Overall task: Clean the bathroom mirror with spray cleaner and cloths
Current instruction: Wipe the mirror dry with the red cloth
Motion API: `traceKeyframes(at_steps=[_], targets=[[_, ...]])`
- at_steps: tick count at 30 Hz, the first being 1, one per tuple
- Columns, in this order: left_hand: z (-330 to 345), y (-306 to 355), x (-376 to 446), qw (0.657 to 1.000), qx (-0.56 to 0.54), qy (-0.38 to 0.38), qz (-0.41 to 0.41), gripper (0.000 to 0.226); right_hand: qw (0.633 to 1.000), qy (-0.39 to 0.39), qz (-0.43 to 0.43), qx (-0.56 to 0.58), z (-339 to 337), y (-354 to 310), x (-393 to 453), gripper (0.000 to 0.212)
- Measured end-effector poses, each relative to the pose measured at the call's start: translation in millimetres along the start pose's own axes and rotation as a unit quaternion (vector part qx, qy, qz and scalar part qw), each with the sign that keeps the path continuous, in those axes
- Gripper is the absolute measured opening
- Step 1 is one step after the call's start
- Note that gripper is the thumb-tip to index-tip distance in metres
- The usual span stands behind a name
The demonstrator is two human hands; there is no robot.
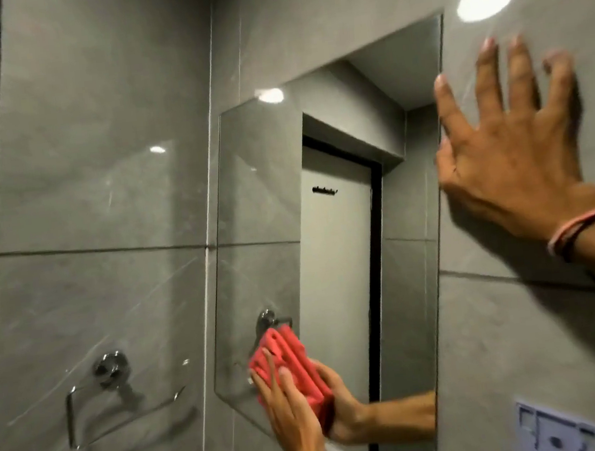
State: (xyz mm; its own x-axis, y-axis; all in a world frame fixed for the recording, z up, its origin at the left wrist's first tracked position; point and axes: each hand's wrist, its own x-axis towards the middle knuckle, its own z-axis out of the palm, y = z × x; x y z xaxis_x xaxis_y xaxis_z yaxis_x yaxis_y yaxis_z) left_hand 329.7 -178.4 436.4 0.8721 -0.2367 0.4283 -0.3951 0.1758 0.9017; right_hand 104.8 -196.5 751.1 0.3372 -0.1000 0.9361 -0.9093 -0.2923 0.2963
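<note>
The mirror (333, 191) is a tall frameless pane on the grey tiled wall, seen at a slant. My left hand (291, 415) presses a folded red cloth (293, 366) flat against the mirror's lower left corner, and the glass reflects the hand and forearm. My right hand (513, 148) rests with fingers spread on the wall tile just right of the mirror's upper edge, holding nothing. A red thread band circles that wrist. No spray bottle is in view.
A chrome towel ring (115, 394) hangs on the side wall at the lower left. A white switch plate (556, 429) sits on the wall at the lower right. The mirror reflects a white door with a hook rack. Ceiling lights glare on the tiles.
</note>
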Motion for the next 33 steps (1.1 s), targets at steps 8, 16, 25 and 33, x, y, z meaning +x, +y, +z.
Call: traceKeyframes(at_steps=[8,16,25,33], targets=[[58,242,-13,0.95,-0.058,-0.01,0.306,0.054,0.993,-0.021,-0.078,-0.082,-23,49,7,0.075],[52,374,142,0.871,0.027,-0.001,0.49,0.052,0.992,0.049,-0.04,-0.108,-9,54,23,0.08],[16,109,193,0.981,-0.11,0.062,0.149,0.057,0.996,0.044,-0.063,-0.049,0,52,17,0.081],[34,-27,-61,0.996,-0.076,0.056,0.012,0.06,0.997,0.042,-0.062,0.028,8,50,6,0.072]])
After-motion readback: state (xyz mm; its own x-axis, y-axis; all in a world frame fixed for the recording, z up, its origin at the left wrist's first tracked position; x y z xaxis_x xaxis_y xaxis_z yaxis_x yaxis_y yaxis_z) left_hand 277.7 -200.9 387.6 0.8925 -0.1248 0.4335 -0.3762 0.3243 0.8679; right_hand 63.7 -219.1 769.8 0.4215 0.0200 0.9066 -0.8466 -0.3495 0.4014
